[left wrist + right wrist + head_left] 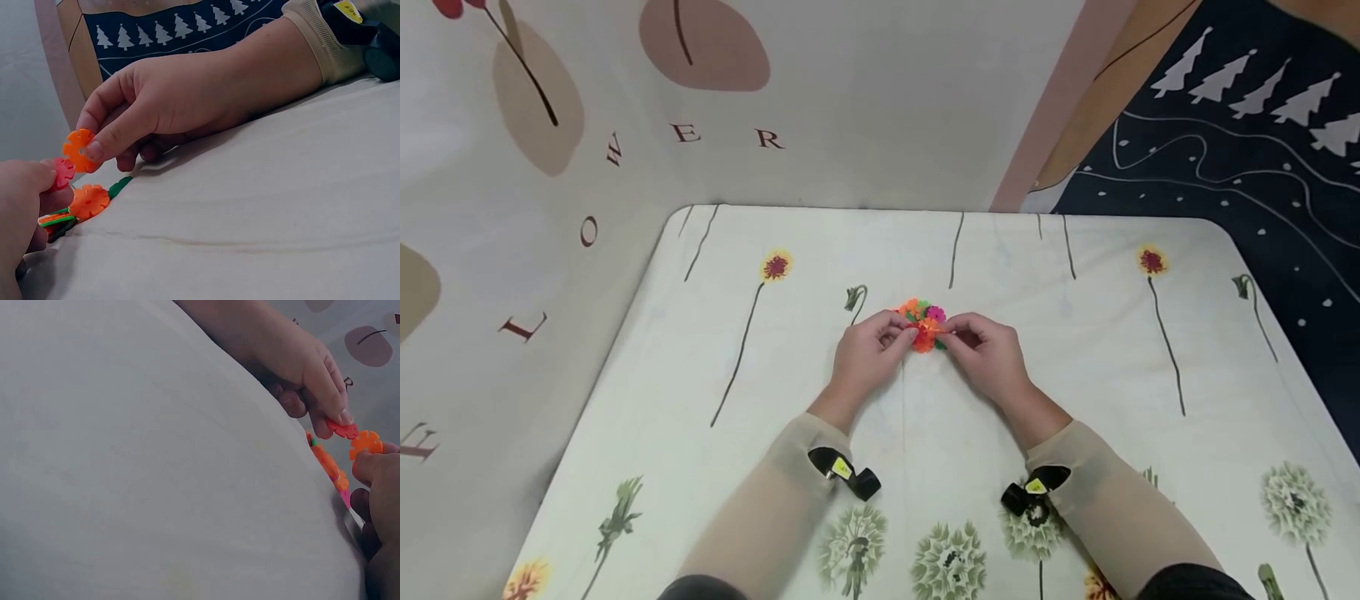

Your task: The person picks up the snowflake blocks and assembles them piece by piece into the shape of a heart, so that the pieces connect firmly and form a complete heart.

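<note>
Near the middle of the table, my left hand [868,348] pinches a red notched plastic disc [343,429] between thumb and finger. Opposite it, my right hand [991,352] pinches an orange notched disc [76,150] the same way. The two discs meet edge to edge; whether their notches are joined I cannot tell. Just beyond and beneath the hands lies a small pile of flower-shaped discs in orange, green and magenta, among them a magenta disc [936,313] and another orange disc [90,201]. The hands partly hide this pile in the head view.
A white cloth printed with flowers covers the table [1060,317]. A pale wall hanging [880,100] rises behind its far edge, and a dark cloth with white trees [1255,158] hangs at the right. Each wrist carries a small black camera [867,483].
</note>
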`<state>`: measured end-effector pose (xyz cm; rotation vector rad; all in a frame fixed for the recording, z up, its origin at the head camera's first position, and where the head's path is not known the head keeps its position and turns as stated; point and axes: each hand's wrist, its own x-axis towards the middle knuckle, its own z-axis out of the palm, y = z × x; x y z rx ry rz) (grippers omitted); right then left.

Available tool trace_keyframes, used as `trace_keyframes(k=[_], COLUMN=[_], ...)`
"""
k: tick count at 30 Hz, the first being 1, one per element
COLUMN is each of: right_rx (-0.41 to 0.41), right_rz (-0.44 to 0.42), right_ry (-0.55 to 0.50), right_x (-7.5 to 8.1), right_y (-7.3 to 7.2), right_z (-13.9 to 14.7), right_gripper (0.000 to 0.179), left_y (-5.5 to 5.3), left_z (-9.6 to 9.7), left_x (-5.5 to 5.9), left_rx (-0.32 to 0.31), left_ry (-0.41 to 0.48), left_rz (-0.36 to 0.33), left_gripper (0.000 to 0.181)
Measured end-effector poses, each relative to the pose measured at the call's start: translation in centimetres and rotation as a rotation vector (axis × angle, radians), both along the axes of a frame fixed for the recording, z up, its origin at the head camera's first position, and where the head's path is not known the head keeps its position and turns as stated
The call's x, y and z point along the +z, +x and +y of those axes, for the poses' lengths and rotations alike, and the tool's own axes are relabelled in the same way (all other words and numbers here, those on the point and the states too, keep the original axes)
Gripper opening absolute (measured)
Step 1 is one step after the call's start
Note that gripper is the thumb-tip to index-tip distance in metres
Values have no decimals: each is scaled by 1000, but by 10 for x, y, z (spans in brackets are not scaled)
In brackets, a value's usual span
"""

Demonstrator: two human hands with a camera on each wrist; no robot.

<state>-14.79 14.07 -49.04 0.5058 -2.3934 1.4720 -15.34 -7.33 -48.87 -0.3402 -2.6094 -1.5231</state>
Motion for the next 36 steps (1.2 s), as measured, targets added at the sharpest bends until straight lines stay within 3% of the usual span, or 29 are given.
trace_keyframes(k=[11,19,28,32,36], right_rx=[63,89,127,95,-27], right_rz=[-10,-6,46,63,86], right_ry=[-69,-90,-81,-42,98], right_x=[1,0,1,2,3], right_y=[2,6,5,4,2], right_z=[1,1,2,2,1], right_gripper=[16,20,21,19,19], left_y=[0,1,-1,0,-1], left_z=[-4,-7,-6,-5,-3], left_x=[2,0,2,3,3], left_rx=[-59,-90,-121,-101,-57], left_ry=[32,101,123,108,91], left_rz=[14,-62,-84,-106,-103], left_gripper=[8,6,7,8,9])
